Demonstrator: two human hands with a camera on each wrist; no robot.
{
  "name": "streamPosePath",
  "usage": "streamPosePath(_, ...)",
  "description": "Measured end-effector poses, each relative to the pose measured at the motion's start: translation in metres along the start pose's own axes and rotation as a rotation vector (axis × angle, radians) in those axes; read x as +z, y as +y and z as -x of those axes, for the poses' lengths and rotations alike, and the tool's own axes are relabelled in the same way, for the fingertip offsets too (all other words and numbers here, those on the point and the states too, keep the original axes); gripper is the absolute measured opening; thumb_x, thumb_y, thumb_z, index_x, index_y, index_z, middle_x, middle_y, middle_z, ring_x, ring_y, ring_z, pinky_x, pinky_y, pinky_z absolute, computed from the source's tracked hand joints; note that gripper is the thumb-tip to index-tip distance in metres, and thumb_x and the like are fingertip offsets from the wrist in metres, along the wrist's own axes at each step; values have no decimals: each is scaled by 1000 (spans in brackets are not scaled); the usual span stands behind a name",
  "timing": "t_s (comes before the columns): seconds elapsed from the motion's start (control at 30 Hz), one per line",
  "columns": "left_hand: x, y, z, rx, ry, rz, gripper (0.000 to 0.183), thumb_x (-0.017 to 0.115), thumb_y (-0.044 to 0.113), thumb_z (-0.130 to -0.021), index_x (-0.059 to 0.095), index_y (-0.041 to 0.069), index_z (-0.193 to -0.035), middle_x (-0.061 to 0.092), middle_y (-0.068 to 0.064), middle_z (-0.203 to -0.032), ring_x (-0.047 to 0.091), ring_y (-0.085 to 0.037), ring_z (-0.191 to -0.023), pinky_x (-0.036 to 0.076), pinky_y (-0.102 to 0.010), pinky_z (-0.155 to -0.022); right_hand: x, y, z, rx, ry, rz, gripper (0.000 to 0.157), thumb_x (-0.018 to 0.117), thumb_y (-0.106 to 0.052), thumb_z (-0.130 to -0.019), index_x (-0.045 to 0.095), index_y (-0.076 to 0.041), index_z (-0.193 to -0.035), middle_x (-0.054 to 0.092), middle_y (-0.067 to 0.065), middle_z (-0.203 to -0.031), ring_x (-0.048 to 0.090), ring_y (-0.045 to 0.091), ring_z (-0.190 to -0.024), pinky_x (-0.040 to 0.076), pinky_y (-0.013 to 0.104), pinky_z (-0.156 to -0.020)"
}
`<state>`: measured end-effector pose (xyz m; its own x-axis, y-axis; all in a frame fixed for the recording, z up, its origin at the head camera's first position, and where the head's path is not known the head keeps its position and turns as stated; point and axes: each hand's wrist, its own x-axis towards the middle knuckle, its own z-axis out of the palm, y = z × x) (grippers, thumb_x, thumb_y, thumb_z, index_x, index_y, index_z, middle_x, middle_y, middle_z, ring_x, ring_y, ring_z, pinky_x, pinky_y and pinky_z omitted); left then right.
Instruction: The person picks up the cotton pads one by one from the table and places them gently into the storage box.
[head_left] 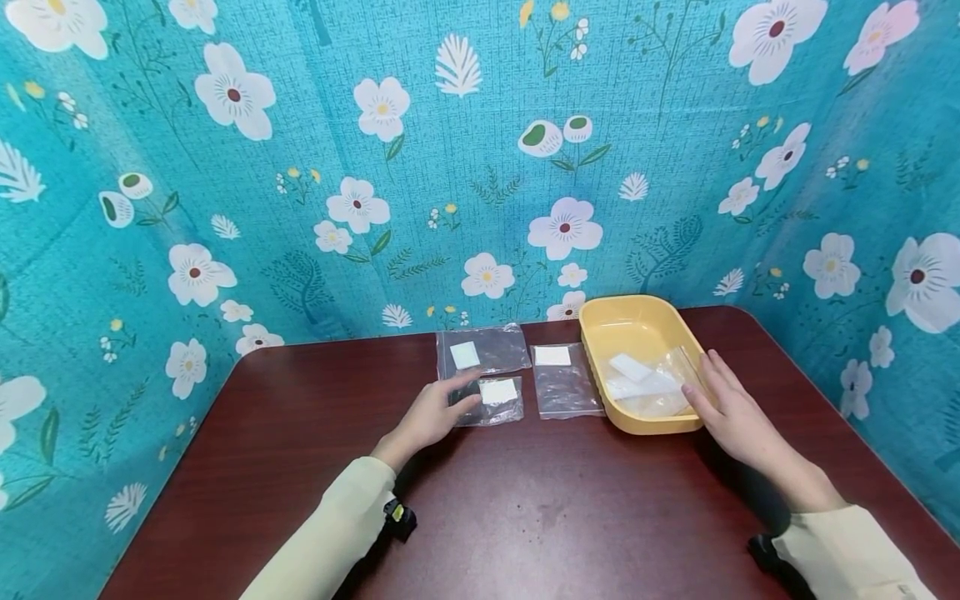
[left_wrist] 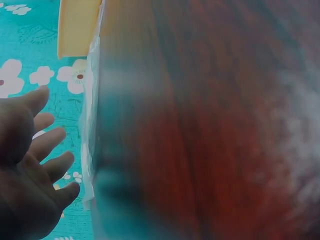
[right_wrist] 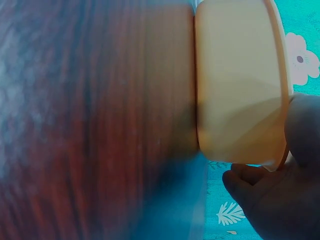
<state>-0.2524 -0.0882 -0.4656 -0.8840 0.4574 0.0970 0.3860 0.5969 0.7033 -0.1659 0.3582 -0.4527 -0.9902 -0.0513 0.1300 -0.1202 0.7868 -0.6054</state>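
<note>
My left hand (head_left: 427, 417) reaches over the left part of a small clear zip bag (head_left: 510, 410) with a white label. Its fingers are loosely extended and grip nothing; whether they touch the bag I cannot tell. Just behind lies another clear zip bag (head_left: 495, 342), also labelled. A third zip bag (head_left: 566, 387) lies between these and a yellow plastic basket (head_left: 626, 312). My right hand (head_left: 742, 417) holds the basket's right side, thumb over the rim and fingers along the outside. Inside the basket are clear bags (head_left: 660, 404) with white labels, partly overlapping.
Everything stands on a dark red-brown wooden table (head_left: 300, 417). A turquoise flowered curtain (head_left: 450, 167) hangs behind the table and along its sides. The basket stands near the table's back edge.
</note>
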Motion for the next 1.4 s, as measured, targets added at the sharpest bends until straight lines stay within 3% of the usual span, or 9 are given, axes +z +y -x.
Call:
streamPosePath(0.23,5,-6,0,-1,-79,-70,56,67,36,-98,51,21,-150,48,-1,-152,41,-20,-141,36,-44,-113,0,2,0,-6,9,1,74,45,-35,-108,9,9,-156,5,36,-160,8,55,-146,24,75,-103)
streamPosePath(0.6,7,-13,-1,87,-108,-122,48,69,21,-97,59,11,-143,48,-3,-152,38,-21,-144,35,-45,-114,-1,1,0,-19,8,-8,74,45,-34,-108,8,8,-157,5,35,-161,8,54,-146,24,76,-102)
streamPosePath(0.7,8,-14,-1,83,-108,-129,46,68,22,-98,59,12,-143,47,-1,-153,38,-20,-144,34,-45,-115,-1,1,0,-15,6,-5,74,45,-34,-108,8,9,-156,5,35,-160,8,54,-146,24,76,-102)
streamPosePath(0.97,10,-19,-2,71,-29,-153,36,67,21,-99,67,20,-135,55,6,-144,46,-12,-137,40,-42,-111,-1,-1,-1,6,-9,-1,75,44,-36,-109,6,7,-157,3,35,-161,8,55,-145,24,77,-101)
streamPosePath(1.23,12,-22,-5,73,58,-144,26,69,17,-97,75,20,-123,65,6,-132,55,-11,-129,45,-40,-106,-1,-1,-1,1,-2,-3,74,43,-35,-109,6,7,-157,3,35,-161,9,55,-145,23,76,-103)
streamPosePath(1.4,13,-22,-5,66,75,-131,25,69,17,-97,76,20,-121,67,4,-129,57,-13,-126,47,-40,-104,0,-1,-2,6,-6,1,74,43,-35,-109,6,7,-157,3,35,-161,8,55,-145,23,76,-103)
